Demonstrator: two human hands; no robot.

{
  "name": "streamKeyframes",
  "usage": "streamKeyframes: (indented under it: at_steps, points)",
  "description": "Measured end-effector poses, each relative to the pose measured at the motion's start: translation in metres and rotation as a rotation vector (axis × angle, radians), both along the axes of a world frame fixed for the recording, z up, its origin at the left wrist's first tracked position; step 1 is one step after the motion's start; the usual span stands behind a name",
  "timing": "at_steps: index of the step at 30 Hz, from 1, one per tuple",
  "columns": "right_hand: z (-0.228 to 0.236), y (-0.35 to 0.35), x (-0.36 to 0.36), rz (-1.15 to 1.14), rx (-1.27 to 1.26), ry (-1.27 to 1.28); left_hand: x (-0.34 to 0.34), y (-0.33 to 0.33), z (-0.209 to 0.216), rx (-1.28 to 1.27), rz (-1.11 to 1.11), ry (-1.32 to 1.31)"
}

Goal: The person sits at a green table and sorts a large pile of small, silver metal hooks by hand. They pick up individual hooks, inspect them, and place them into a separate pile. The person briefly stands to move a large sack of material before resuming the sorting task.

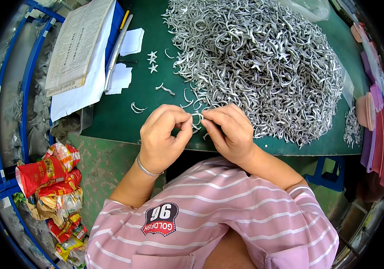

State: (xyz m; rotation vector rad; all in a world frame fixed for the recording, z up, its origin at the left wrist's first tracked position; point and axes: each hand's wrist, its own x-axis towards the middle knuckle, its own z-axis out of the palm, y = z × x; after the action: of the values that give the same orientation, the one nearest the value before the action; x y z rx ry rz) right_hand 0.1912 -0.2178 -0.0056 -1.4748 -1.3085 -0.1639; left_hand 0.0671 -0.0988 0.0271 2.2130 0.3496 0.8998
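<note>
At the near edge of the green table, my left hand and my right hand face each other with thumbs and forefingers pinched. Between the fingertips is a small silvery curved metal piece, with one hand at each side of it. A large heap of similar curved metal pieces lies just beyond my right hand. Some loose crescent-shaped pieces lie beyond my left hand. Small star-shaped pieces sit farther back, left of the heap.
Printed papers lie at the far left, beside a metal ruler-like strip and white paper slips. Blue shelving stands left, with colourful packets near it. Pink and purple bins line the right. A blue stool stands below.
</note>
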Motion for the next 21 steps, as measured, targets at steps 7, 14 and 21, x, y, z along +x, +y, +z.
streamKeyframes:
  at_steps: [7,14,21]
  points:
    - [0.0006,-0.0019,-0.0004,-0.007,-0.003,-0.004,-0.0021,-0.0024,0.0024,-0.040,-0.009,0.003]
    - [0.0012,-0.0030,0.0005,0.019,0.002,0.035,-0.0085,-0.0013,-0.0031,-0.502,-0.069,0.101]
    - [0.0036,-0.0053,-0.0038,0.071,-0.012,0.202,-0.0038,-0.0046,-0.0008,0.029,-0.089,-0.043]
